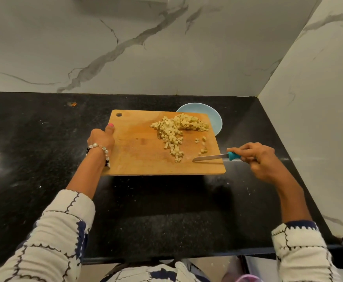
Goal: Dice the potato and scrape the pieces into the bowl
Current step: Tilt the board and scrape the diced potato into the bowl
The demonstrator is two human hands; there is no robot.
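Since the dicing looks basically done, this reads to me as the scrape step, so notes are on that.

Right hand: the right hand (256,159) is curled round the teal handle of a small steel-bladed knife (213,157), blade lying flat and low over the near right corner of the board, tip pointing left.

Left hand: the left hand (101,139) grips the left edge of the rectangular wooden cutting board (138,147), thumb on top, fingers hidden underneath I think. Beaded bracelet on that wrist.

Potato: the pale yellow diced potato pieces (174,129) are heaped at the far right of the board, with a trail running toward the knife and a few strays just beside the blade.

Bowl: the light blue round bowl (215,121) sits on the black speckled stone worktop (44,139), tucked partly under the board's far right corner. Looks empty from what shows.

How I'd do it: keep the board corner over the bowl, tilt it up slightly from the left, sweep with the blade's flat or spine, gather strays first, go slow so cubes don't hop the rim.

Pose: both forearms reach forward, right wrist bent inward, left arm straight.
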